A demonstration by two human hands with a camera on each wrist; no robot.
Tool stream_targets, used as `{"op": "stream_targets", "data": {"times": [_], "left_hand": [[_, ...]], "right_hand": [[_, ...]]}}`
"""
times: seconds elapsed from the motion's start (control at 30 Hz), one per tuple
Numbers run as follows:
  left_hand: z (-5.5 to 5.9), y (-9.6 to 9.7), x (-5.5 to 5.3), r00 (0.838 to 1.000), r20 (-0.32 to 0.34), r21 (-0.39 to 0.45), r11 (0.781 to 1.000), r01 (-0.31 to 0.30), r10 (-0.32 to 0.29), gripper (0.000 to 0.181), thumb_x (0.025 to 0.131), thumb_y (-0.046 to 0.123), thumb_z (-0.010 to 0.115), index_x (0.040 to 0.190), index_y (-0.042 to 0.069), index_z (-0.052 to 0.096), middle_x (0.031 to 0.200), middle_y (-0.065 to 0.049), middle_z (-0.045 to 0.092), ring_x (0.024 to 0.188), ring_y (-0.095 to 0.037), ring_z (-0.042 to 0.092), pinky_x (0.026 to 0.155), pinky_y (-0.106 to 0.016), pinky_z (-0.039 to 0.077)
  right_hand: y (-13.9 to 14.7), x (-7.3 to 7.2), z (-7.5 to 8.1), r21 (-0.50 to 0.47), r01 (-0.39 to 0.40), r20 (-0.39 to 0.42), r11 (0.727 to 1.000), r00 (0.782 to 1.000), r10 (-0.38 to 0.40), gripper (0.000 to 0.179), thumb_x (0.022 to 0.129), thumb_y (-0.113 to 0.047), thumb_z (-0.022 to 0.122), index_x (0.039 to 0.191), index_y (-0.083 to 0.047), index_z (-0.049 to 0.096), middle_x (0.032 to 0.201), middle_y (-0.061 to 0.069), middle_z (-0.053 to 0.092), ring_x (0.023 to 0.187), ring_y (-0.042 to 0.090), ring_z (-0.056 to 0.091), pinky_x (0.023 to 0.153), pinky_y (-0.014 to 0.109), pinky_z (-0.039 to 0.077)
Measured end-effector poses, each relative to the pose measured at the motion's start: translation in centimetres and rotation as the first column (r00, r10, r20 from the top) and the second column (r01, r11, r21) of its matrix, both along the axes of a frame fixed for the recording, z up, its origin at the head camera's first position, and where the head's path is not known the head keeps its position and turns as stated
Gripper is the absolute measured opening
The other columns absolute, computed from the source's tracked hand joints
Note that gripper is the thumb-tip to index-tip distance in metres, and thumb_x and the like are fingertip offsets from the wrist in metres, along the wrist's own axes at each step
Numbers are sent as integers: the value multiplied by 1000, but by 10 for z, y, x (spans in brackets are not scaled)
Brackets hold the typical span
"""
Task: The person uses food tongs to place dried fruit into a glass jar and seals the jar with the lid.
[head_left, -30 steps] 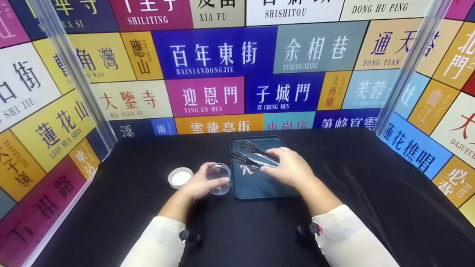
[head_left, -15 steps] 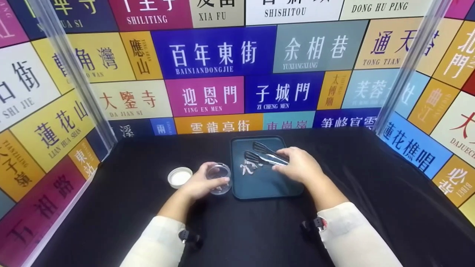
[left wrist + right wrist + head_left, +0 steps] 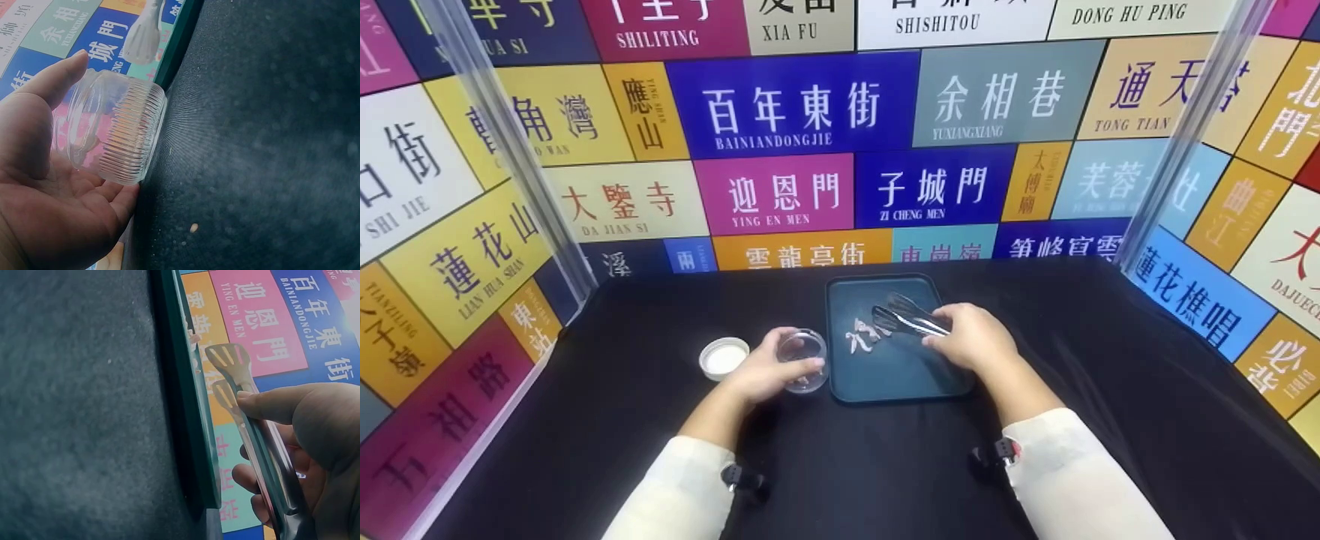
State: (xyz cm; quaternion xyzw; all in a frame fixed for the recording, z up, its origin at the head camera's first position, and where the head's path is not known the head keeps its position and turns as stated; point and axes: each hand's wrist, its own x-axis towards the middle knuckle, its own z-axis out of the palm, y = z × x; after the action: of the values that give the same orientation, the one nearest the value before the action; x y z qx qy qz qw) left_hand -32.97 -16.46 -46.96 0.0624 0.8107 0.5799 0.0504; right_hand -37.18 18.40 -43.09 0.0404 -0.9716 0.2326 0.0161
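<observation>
My left hand [image 3: 765, 369] grips a clear ribbed jar [image 3: 802, 361] beside the tray's left edge, thumb and fingers on either side. In the left wrist view the jar [image 3: 121, 129] stands on the dark cloth without a lid; a few small bits seem to lie inside. Above the dark teal tray [image 3: 900, 379], my right hand [image 3: 976, 336] holds metal tongs [image 3: 911, 319] with slotted ends. The tongs [image 3: 143, 39] also show behind the jar. Their ends stand apart, with nothing visible between them in the right wrist view. Several small pale pieces [image 3: 861, 337] lie on the tray, left of the tongs.
A round white lid [image 3: 724, 358] lies on the black cloth [image 3: 840, 480] left of the jar. One tiny crumb [image 3: 194, 228] is on the cloth near the left hand. Clear upright posts [image 3: 521, 150] flank the table, before a wall of colourful signs [image 3: 795, 105].
My right hand has moved the tongs to the right, off the pale pieces, which show more fully now. The left hand and jar have stayed in place.
</observation>
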Motion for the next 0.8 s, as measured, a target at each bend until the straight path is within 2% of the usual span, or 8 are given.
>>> {"op": "stream_targets", "data": {"times": [0.27,0.53,0.8], "left_hand": [[0,0,0,1000,8,6,1000,3,-3,86,88,33,89,155,6,41,159,-20,56,150,-36,52,122,-52,48],[1,0,1,1000,8,7,1000,4,-4,86,88,32,89,155,5,41,159,-20,56,150,-36,52,122,-53,48],[1,0,0,1000,-2,-5,1000,0,0,86,88,34,89,154,6,42,158,-20,56,150,-36,52,127,-52,42]], "right_hand": [[3,-1,-5,22,14,32,1000,999,-15,56,94,-39,80,142,-13,68,140,17,71,114,35,67,108,59,53],[2,0,-7,35,18,36,999,999,-19,49,98,-34,77,141,-12,68,137,18,71,112,36,65,106,59,54],[1,1,-5,40,26,25,999,999,-27,38,102,-28,73,136,-11,70,133,18,73,110,36,66,105,59,54]]}}
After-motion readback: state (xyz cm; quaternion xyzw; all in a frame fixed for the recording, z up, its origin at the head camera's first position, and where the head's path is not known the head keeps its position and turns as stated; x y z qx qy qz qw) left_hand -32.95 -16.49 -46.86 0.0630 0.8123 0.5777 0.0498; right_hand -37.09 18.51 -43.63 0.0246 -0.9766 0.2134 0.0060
